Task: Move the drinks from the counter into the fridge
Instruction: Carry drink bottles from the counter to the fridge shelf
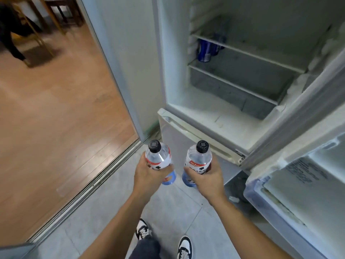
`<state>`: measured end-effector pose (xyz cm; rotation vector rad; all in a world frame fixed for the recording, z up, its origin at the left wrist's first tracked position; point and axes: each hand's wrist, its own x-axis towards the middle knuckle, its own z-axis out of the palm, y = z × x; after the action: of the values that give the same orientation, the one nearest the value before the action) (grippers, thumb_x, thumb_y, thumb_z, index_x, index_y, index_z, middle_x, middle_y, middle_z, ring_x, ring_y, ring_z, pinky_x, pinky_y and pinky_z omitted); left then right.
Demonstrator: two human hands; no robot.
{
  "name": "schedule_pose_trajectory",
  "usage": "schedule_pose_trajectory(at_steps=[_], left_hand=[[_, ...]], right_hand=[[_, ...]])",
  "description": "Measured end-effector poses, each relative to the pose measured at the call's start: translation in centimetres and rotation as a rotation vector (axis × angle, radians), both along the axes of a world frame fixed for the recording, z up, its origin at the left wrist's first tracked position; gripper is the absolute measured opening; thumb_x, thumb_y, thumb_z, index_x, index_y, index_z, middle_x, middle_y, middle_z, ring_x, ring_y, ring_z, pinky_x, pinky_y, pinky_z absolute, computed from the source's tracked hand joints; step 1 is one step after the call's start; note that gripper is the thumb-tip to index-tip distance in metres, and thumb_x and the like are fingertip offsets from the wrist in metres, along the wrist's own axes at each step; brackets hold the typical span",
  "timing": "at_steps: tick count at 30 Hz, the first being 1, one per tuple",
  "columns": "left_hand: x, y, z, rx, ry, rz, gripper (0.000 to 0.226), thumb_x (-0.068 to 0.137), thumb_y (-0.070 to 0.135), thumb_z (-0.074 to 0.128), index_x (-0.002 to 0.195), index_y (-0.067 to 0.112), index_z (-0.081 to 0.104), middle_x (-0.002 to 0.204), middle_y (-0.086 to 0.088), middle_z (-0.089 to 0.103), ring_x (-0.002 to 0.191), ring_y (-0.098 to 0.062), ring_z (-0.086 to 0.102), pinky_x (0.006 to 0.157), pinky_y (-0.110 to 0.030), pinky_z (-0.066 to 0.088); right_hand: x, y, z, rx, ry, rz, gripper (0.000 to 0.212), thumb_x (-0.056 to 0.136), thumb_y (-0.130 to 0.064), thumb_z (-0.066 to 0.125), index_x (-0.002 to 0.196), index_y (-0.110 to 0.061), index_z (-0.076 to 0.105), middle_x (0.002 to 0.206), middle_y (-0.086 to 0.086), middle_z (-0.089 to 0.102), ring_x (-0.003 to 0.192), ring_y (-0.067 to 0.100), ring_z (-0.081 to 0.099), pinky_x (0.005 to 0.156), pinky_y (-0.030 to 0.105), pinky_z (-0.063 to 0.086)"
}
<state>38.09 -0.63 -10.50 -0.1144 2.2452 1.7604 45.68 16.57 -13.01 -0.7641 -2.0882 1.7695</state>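
Right in front of the open fridge [220, 109] the person stood with a bottle in each hand, both held low at waist height over the grey tile floor [173, 208]. Left hand [147, 176] was wrapped round the middle of the left bottle [160, 161], right hand [207, 179] was wrapped the same way round the right bottle [198, 161], fingers curled over the labels. Both bottles were upright, black caps up, close together but not touching. Gripping them mid-body like that made sense to me, it kept the bases free so they could be set straight down on a shelf.

The fridge door [302, 184] was swung wide open to the right, so nothing blocked the way in. Inside, two wire-edged shelves were in view, and a blue can or bottle [206, 50] sat at the back left of the lower shelf [233, 85]; too blurry to say which. Rest of that shelf looked bare, so my guess was the two drinks would go there next to it.

So neither drink was in yet, both were well short of the shelves. Counter wasn't in view, so no idea how many were left. Off to the left were a wooden floor [56, 109] and chair legs [39, 30].
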Motion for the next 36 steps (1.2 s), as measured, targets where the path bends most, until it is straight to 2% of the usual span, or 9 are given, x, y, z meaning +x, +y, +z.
schedule_pose_trajectory(at_steps=[4,6,8,11,16,21,25,30,36], left_hand=[[-7.0,4.0,0.4,0.042,0.036,-0.144,0.049,0.059,0.024,0.091,0.100,0.035,0.066,0.089,0.013,0.075,0.077,-0.004,0.071,0.058,-0.014,0.051],[-10.6,6.3,0.7,0.052,0.041,-0.210,0.050,0.056,0.026,0.091,0.099,0.030,0.066,0.088,0.008,0.075,0.078,-0.010,0.071,0.061,-0.021,0.056],[-14.2,8.5,0.8,0.062,0.048,-0.285,0.050,0.056,0.027,0.089,0.100,0.025,0.067,0.088,0.002,0.075,0.081,-0.019,0.071,0.068,-0.033,0.060],[-19.4,11.6,1.2,0.056,0.070,-0.432,0.056,0.056,0.032,0.087,0.105,0.019,0.065,0.090,-0.005,0.073,0.082,-0.027,0.070,0.068,-0.038,0.058],[-26.1,15.4,2.8,-0.023,0.143,-0.590,0.056,0.051,0.043,0.085,0.101,0.028,0.065,0.084,0.007,0.073,0.077,-0.015,0.071,0.069,-0.038,0.061],[-31.0,18.7,2.8,-0.075,0.139,-0.685,0.067,0.050,0.042,0.090,0.110,0.025,0.063,0.093,0.007,0.073,0.085,-0.015,0.071,0.072,-0.031,0.059],[-33.2,20.6,1.8,-0.122,0.136,-0.673,0.061,0.054,0.041,0.091,0.107,0.027,0.065,0.086,0.014,0.071,0.078,-0.003,0.068,0.056,-0.011,0.048],[-34.3,22.1,0.6,-0.162,0.091,-0.734,0.074,0.057,0.042,0.091,0.123,0.029,0.057,0.105,0.009,0.070,0.094,-0.014,0.067,0.086,-0.036,0.058],[-35.2,22.3,-0.4,-0.125,-0.007,-0.817,0.076,0.063,0.034,0.091,0.129,0.024,0.054,0.115,-0.002,0.069,0.106,-0.025,0.066,0.092,-0.046,0.056]], right_hand=[[-3.7,3.0,0.6,0.049,0.016,-0.139,0.047,0.068,-0.014,0.086,0.104,-0.023,0.057,0.081,-0.012,0.070,0.067,0.004,0.068,0.057,0.013,0.051],[-5.9,4.5,0.8,0.078,0.024,-0.210,0.044,0.067,-0.013,0.084,0.100,-0.024,0.058,0.076,-0.006,0.070,0.060,0.008,0.066,0.054,0.015,0.051],[-8.6,5.7,1.3,0.113,0.010,-0.309,0.051,0.064,-0.020,0.085,0.104,-0.032,0.056,0.082,-0.011,0.071,0.069,0.008,0.068,0.060,0.019,0.053],[-12.8,7.1,2.2,0.130,-0.025,-0.439,0.061,0.060,-0.033,0.086,0.111,-0.040,0.052,0.093,-0.020,0.069,0.082,0.003,0.068,0.072,0.027,0.055],[-18.3,9.4,3.9,0.206,-0.108,-0.572,0.065,0.051,-0.054,0.083,0.106,-0.042,0.051,0.088,-0.024,0.068,0.080,-0.004,0.065,0.069,0.023,0.052],[-21.8,12.0,4.4,0.223,-0.145,-0.603,0.068,0.052,-0.046,0.088,0.110,-0.038,0.053,0.094,-0.020,0.069,0.084,-0.002,0.066,0.067,0.018,0.050],[-23.8,14.0,4.2,0.209,-0.165,-0.633,0.070,0.054,-0.041,0.090,0.112,-0.035,0.051,0.099,-0.013,0.068,0.089,0.008,0.067,0.074,0.025,0.053],[-24.8,15.0,3.2,0.180,-0.202,-0.643,0.077,0.057,-0.039,0.091,0.121,-0.032,0.049,0.110,-0.008,0.067,0.097,0.015,0.066,0.085,0.035,0.057],[-24.7,14.4,2.3,0.161,-0.207,-0.606,0.079,0.062,-0.036,0.091,0.128,-0.032,0.047,0.115,-0.009,0.062,0.102,0.015,0.062,0.076,0.017,0.047]])
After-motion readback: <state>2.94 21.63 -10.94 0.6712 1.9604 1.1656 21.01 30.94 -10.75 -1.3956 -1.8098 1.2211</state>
